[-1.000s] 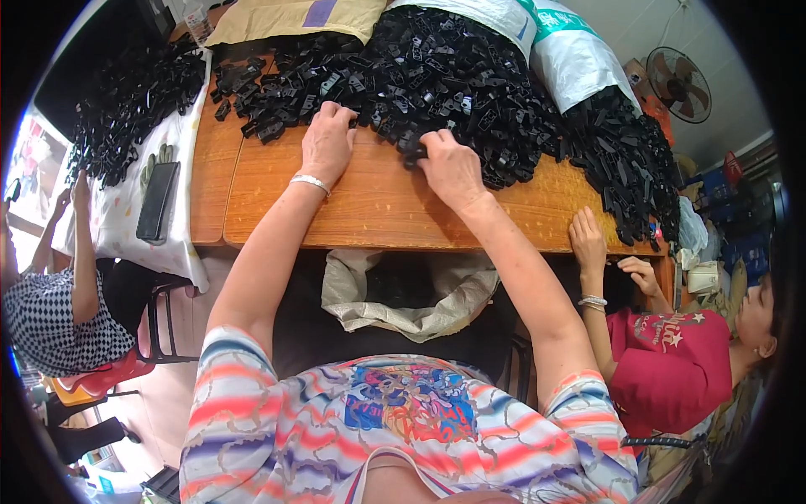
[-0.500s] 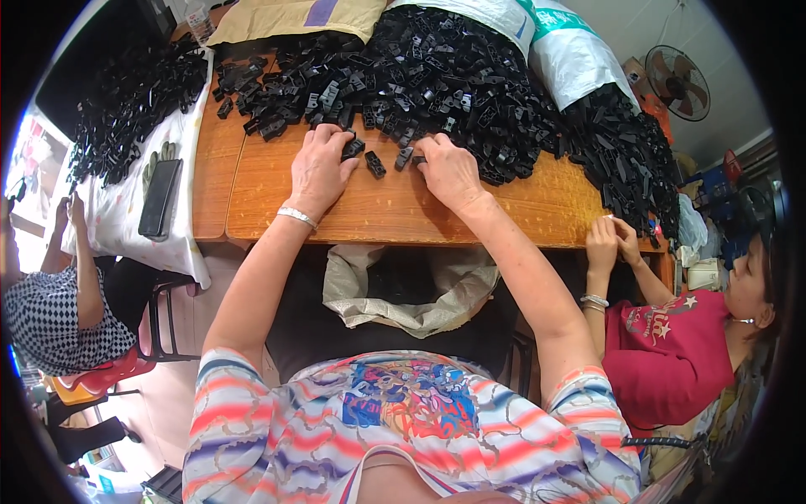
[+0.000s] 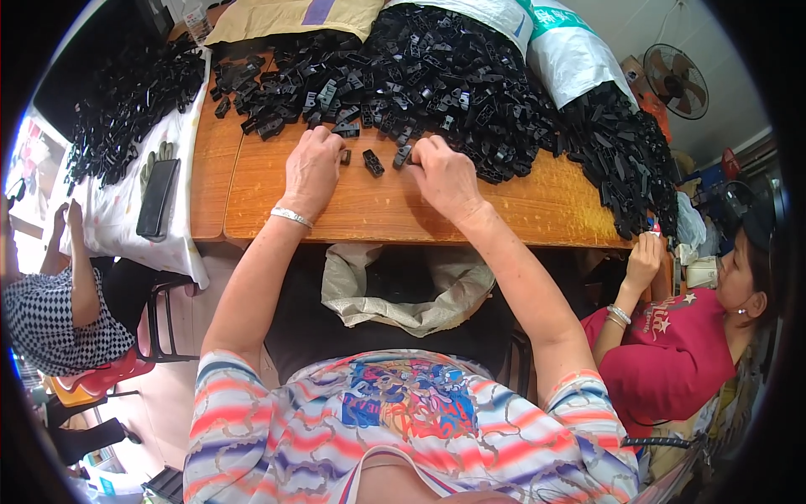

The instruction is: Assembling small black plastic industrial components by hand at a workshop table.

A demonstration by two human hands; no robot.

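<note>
Three heaps of small black parts show: the central heap [image 3: 453,84] on the wooden surface [image 3: 336,214], its pieces too many to count; the left heap [image 3: 138,105], to its left on one white cloth [image 3: 126,223]; and the right heap [image 3: 621,168], adjoining it on the right. Both of the person's hands are at the central heap's near edge. The left grip [image 3: 315,172] is curled, with one small dark part [image 3: 345,157] at its fingertips; I cannot tell whether it is pinched. The right grip [image 3: 441,175] has its fingers bent and drawn together beside one upright-looking black part [image 3: 402,157], and whether it holds that part cannot be told either. One single piece [image 3: 374,162] lies between the two grips, just clear of the central heap on its near side. Three bags stand behind the central heap: one tan bag [image 3: 285,18], one white bag [image 3: 491,15] and one white-and-green bag [image 3: 579,63]. One dark phone [image 3: 156,197] lies left of the central heap, on the cloth. One open beige sack [image 3: 369,307] gapes on the near side, below the surface's edge. One fan [image 3: 676,80] is farther off to the right.
</note>
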